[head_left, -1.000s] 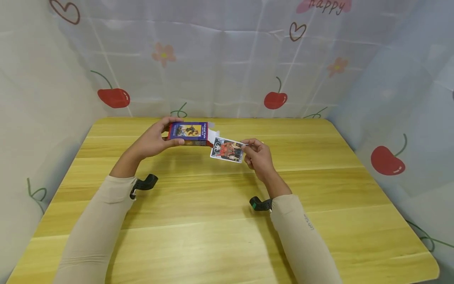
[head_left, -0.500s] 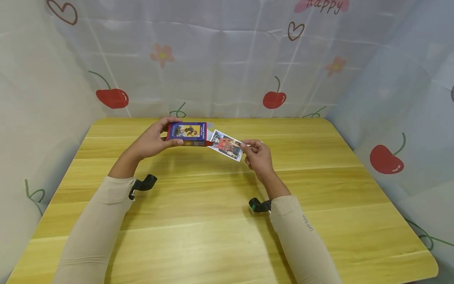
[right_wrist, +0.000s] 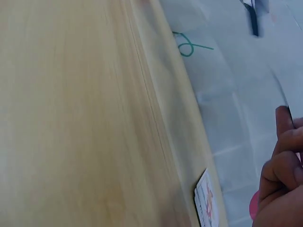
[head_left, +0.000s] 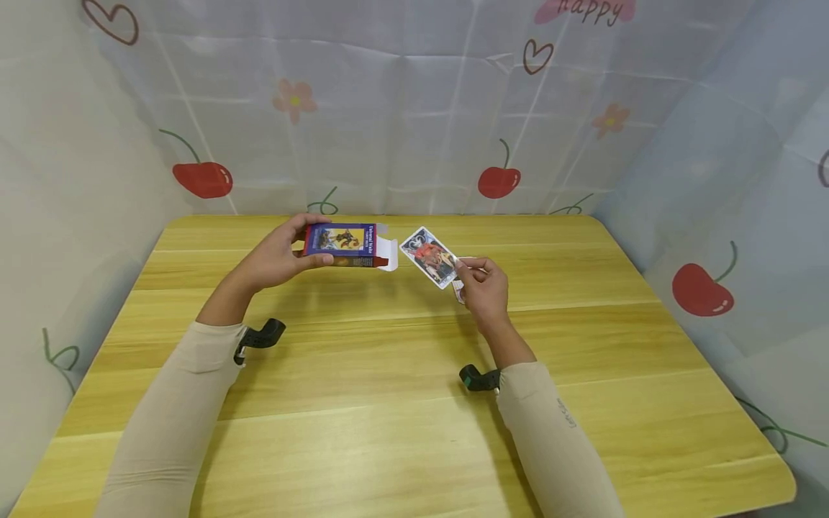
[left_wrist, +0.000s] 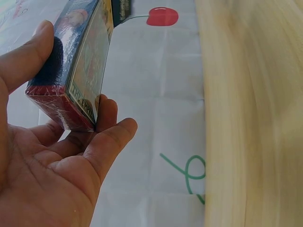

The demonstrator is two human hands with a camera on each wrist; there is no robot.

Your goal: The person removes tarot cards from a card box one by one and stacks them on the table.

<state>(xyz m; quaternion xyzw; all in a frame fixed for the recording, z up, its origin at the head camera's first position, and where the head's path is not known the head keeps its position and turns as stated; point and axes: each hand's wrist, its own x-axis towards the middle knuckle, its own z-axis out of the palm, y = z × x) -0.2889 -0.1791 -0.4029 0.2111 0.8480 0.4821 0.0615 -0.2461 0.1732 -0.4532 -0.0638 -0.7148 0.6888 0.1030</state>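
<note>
My left hand (head_left: 277,253) grips a blue and red tarot card box (head_left: 340,240), thumb on the near side and fingers round the far side. The box is raised, its opened white end flap (head_left: 387,254) pointing right. A picture card (head_left: 427,257) is pinched by one end between the thumb and fingers of my right hand (head_left: 486,291). That card is tilted and stands apart from the flap. In the left wrist view, the palm lies behind the red end of the box (left_wrist: 59,101). Edge-on, the card (right_wrist: 280,90) shows as a thin line in the right wrist view.
A small stack of cards (right_wrist: 206,201) lies on the wooden table (head_left: 363,403) near its far edge, partly hidden behind my right hand in the head view. A printed white curtain (head_left: 401,129) hangs behind the table, with more sheeting along both sides.
The card in my right hand has moved right, away from the box opening, and turned more steeply. The white flap now shows fully. My left hand and the box have hardly moved.
</note>
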